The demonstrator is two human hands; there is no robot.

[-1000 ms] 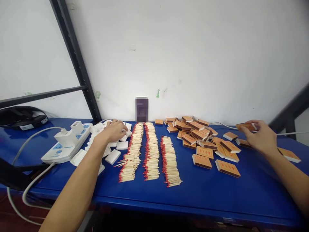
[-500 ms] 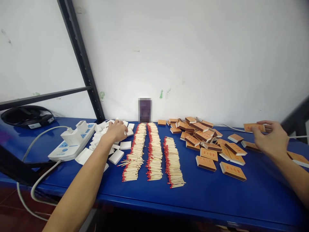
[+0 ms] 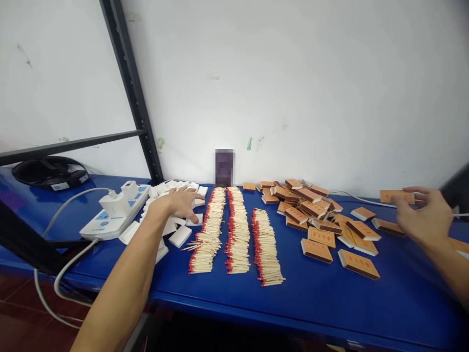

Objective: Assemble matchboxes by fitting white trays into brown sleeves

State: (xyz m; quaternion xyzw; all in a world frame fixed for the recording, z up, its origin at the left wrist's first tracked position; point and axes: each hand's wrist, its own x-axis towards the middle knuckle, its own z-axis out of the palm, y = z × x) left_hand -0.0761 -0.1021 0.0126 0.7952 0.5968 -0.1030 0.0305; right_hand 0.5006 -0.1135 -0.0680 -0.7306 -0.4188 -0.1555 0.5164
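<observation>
My left hand (image 3: 181, 201) is over the pile of white matchbox trays (image 3: 180, 236), fingers spread, with nothing visible in them. One thin white tray (image 3: 196, 219) lies beneath its thumb and fingertips; whether they touch it I cannot tell. At the far right my right hand (image 3: 427, 211) grips an orange matchbox sleeve (image 3: 394, 196) between thumb and fingers, held up off the table. Between the hands, red-headed matches lie in three long rows, the left row (image 3: 210, 220), the middle row (image 3: 238, 230) and the shorter right row (image 3: 267, 249).
A heap of orange matchboxes (image 3: 321, 236) covers the right centre of the blue table (image 3: 293, 308). At left sit a white power strip (image 3: 120, 215) with cables and a black headband device (image 3: 51, 173). A black shelf post (image 3: 134, 93) rises there. A pixelated dark object (image 3: 224, 167) stands by the wall.
My left hand has opened its fingers and shifted slightly toward the right over the trays. My right hand still holds the sleeve. The whole view has shifted a little.
</observation>
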